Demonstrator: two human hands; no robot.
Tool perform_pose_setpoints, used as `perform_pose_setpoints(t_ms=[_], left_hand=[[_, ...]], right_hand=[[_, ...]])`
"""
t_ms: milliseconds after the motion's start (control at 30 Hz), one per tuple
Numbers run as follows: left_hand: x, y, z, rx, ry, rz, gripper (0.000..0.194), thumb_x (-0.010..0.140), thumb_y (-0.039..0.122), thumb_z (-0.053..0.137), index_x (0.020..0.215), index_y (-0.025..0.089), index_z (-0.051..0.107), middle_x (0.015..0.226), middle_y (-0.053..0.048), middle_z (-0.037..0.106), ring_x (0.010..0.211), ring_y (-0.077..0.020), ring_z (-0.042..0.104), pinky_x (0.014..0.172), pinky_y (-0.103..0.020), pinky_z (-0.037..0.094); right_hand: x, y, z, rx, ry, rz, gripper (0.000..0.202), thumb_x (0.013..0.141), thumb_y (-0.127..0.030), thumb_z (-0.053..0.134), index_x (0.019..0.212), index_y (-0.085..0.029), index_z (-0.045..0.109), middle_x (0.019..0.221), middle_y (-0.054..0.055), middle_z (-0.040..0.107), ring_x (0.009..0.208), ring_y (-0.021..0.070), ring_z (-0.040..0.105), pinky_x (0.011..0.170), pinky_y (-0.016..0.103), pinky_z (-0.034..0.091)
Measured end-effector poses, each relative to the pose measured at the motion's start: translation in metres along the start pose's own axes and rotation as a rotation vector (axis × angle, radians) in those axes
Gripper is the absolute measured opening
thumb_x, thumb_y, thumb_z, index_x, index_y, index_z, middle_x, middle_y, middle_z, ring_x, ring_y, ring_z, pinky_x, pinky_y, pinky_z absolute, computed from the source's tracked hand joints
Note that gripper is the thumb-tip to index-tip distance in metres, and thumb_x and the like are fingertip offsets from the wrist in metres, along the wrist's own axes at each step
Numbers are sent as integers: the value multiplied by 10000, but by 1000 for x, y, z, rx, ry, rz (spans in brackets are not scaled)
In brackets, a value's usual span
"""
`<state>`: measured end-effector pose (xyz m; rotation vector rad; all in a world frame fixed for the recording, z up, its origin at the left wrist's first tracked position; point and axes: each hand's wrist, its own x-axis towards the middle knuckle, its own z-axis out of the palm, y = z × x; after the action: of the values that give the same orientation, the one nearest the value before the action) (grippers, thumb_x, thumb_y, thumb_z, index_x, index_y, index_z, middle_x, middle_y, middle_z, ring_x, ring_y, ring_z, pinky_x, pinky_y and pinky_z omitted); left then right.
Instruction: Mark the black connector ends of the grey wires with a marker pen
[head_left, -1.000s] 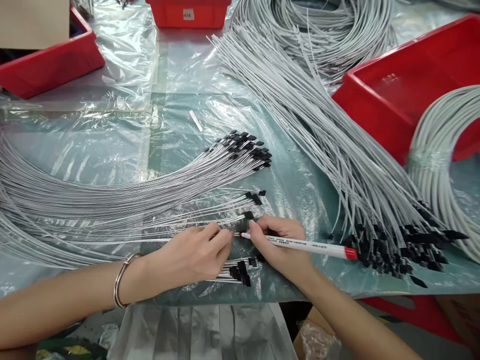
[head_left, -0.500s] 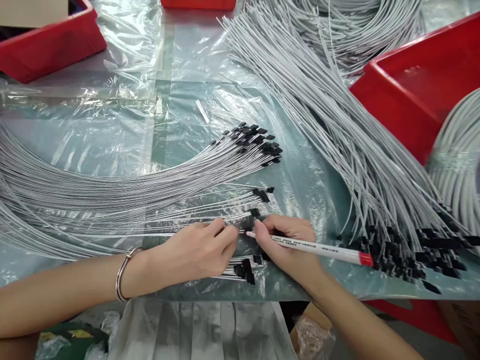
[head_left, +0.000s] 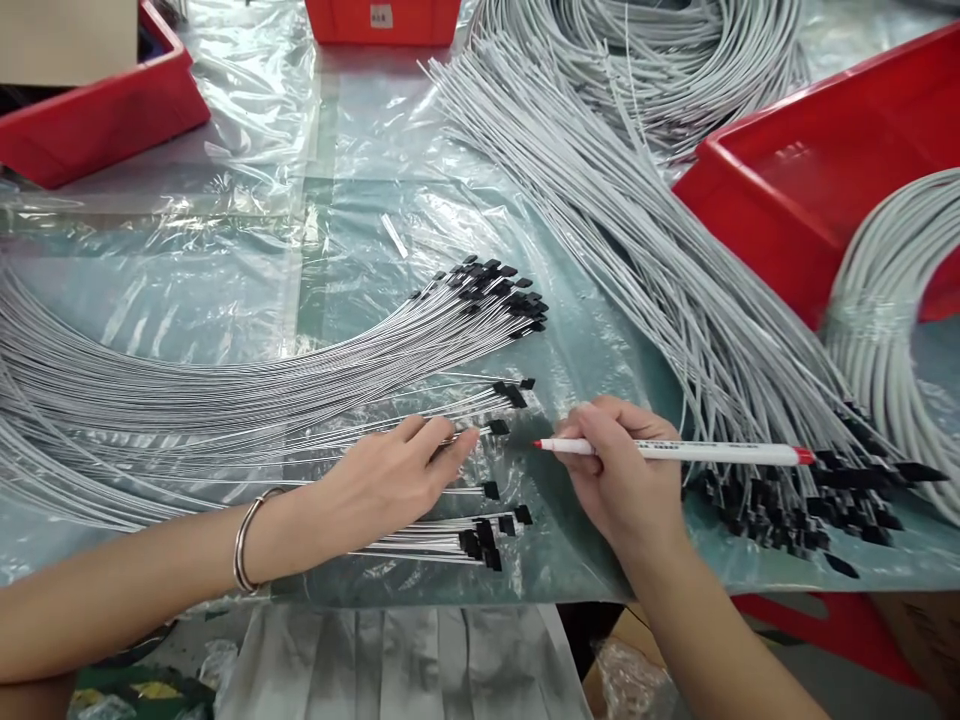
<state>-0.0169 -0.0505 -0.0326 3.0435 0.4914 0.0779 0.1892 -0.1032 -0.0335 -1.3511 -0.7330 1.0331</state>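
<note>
Gripping pen [head_left: 720, 453] in right hand [head_left: 626, 480], pinched between thumb and fingers just behind the tip [head_left: 538, 444]. Held to the right of the bundle [head_left: 300, 375] and nearer the front edge, with tip aimed toward left hand [head_left: 397, 480], near but apart from any black end. At left: bent over the loose wires in front of the bundle, fingertips beside a single wire [head_left: 484, 431]; cannot tell a pinch from light contact. Finishes in a black end [head_left: 498, 427], in front of the bundle's own ends. Noted also: a second wire [head_left: 469, 491] farther forward of the bundle, then a cluster [head_left: 420, 545] nearest the edge; to the right of the bundle, a pile [head_left: 645, 280]. Judged light, thin and springy along its length, easily bent sideways; likely to slide on the glossy film [head_left: 180, 285] when nudged. Probably weakest at the joint with the black end, so best pinched just behind, without tugging or twisting. Steady flat against the bench [head_left: 352, 240] rather than in mid-air. For the pen: judged light, stiff, smooth, apt to roll when set down; best held close behind the tip, for control.
</note>
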Motion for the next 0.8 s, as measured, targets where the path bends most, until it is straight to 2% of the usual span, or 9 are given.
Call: perform_pose_setpoints(t_ms=[100,200,333,500,800], left_hand=[[1,-1,-2,62,-45,52,408,893,71,309,1298,73,360,983,-104,510,794,-154,497,478,-238,400],[1,-1,-5,97,-46,95,398,894,79,319,1284,80,397,1026,-99,500,754,-142,475,492,-250,415],[2,-2,-8,131,-22,140,384,885,82,357,1260,56,435,1095,-111,477,725,-126,437,520,-250,418],[2,-2,-7,135,-31,146,365,889,97,363,1238,58,462,1104,-123,464,732,-128,426,527,-243,408],[1,0,-5,132,-32,134,350,897,101,343,1216,78,486,1097,-116,465,723,-124,419,515,-243,399]], right_hand=[[-1,5,-2,-123,12,-31,298,767,-276,594,491,-177,544,437,-19,440,396,87,318,397,243,257],[-3,8,-2,-344,3,-117,295,786,-251,562,503,-167,556,455,-11,474,425,97,374,419,241,287],[-6,6,3,-572,-66,-215,315,779,-221,542,473,-170,493,428,-24,429,414,92,369,413,231,288],[-9,5,6,-655,-128,-289,326,792,-211,528,483,-175,432,435,-35,383,409,83,341,415,231,278],[-8,7,9,-709,-127,-329,328,791,-208,527,487,-174,408,431,-43,348,405,75,316,407,226,267]])
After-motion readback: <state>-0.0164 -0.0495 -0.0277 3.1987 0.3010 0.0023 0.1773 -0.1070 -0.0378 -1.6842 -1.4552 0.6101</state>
